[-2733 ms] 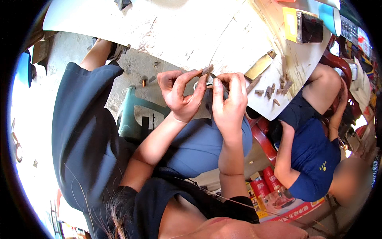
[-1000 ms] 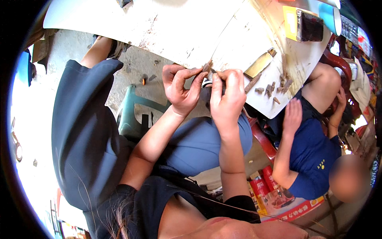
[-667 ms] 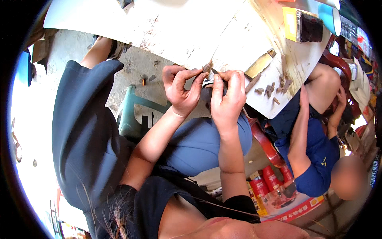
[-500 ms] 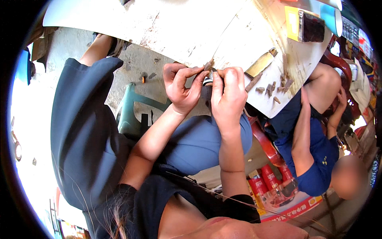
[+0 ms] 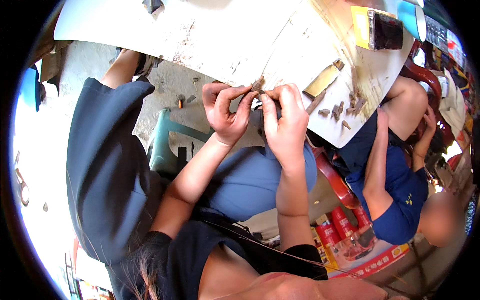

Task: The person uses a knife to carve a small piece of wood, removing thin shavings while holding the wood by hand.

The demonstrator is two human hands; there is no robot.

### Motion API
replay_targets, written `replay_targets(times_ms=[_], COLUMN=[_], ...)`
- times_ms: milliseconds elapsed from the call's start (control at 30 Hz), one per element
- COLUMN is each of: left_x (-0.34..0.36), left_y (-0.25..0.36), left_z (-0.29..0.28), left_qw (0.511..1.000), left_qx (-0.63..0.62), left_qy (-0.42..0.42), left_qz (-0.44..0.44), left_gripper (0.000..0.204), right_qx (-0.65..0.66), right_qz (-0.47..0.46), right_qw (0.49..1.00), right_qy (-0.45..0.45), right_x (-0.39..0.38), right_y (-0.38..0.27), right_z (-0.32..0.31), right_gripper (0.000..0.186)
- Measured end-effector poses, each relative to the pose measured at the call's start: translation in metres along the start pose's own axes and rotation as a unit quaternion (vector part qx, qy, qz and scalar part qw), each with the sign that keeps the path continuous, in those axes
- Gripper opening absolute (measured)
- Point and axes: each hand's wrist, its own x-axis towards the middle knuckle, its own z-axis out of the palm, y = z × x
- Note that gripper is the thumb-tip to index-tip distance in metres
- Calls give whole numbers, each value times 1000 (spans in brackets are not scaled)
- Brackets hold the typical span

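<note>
Two bare hands meet at the near edge of the table (image 5: 200, 42). The left hand (image 5: 228, 112) has its thumb and forefinger pinched on a small brown piece (image 5: 259, 82), its other fingers curled. The right hand (image 5: 285, 117) pinches a thin dark item (image 5: 260, 91), too small to identify, just beside that piece. Brown bits (image 5: 337, 110) lie near the table's near right corner.

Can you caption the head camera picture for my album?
The left hand pinches a small brown piece beside the right hand, at the edge of the white table.
</note>
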Motion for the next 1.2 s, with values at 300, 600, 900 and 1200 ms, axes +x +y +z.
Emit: replay_targets(times_ms=[300,600,900,1200], left_x=[2,8,-9,-28], left_y=[9,22,102,171], left_z=[-5,1,-7,-104], left_qw=[997,992,896,874], left_qx=[72,-97,-387,-435], left_qy=[-4,52,-2,-77], left_qz=[20,-58,-217,-205], left_gripper=[33,16,13,11], right_qx=[262,406,719,780], right_qz=[144,199,173,54], right_qw=[948,883,652,602], right_qy=[108,124,169,162], right_x=[-8,-2,-24,-125], right_y=[4,4,19,-105], right_z=[1,-32,-52,-17], right_gripper=[11,17,25,31])
